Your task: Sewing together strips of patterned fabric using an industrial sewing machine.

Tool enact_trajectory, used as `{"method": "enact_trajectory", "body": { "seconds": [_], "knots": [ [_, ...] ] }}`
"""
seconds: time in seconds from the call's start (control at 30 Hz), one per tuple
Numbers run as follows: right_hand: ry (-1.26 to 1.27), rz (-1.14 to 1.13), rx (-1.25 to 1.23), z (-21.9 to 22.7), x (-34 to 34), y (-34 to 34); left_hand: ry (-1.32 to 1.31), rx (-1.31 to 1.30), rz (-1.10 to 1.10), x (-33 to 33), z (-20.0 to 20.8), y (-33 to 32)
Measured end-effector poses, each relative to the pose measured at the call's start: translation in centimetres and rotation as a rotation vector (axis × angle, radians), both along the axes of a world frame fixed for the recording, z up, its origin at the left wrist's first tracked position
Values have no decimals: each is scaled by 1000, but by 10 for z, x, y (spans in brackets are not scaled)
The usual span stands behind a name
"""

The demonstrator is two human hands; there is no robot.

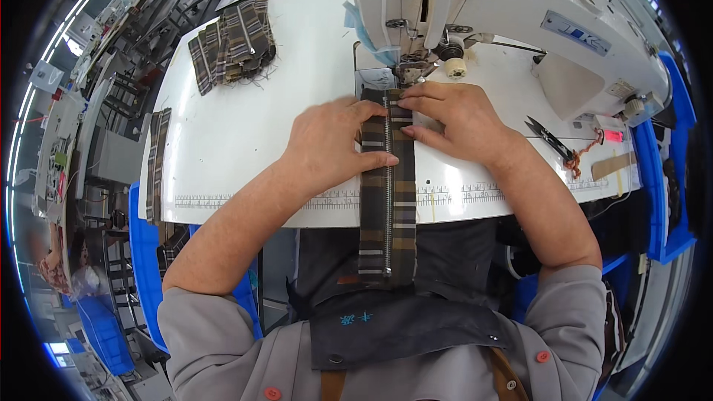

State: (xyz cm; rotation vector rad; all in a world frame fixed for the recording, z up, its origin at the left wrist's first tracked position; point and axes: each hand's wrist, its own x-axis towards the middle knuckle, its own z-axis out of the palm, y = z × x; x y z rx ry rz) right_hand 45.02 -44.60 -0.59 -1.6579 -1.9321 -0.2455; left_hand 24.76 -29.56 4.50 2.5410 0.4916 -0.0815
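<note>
White table (304,52) carries the strip (399,189) up to the machine (497,0), its near end overhanging; left hand (330,137) and right hand (464,120) steady it, probably for straightness. Whether either grip pinches is unclear.

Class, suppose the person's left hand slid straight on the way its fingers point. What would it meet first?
The left hand, resting on the plaid strip, would probably meet the right hand first, across the zipper; exact depth is unclear from this view.
</note>
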Motion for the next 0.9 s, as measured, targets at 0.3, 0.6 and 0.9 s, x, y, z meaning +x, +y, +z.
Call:
{"method": "enact_trajectory", "body": {
  "seconds": [0.3, 0.6, 0.9],
  "knots": [
    [-64, -143, -14, 2, -7, 1, -427, 318, -300, 10, -40, 6],
    [-64, -151, -5, 1, -6, 4, -390, 311, -316, 16, -45, 22],
    [-66, -154, -10, 1, -7, 5, -468, 326, -308, 21, -56, 25]
  ]
}}
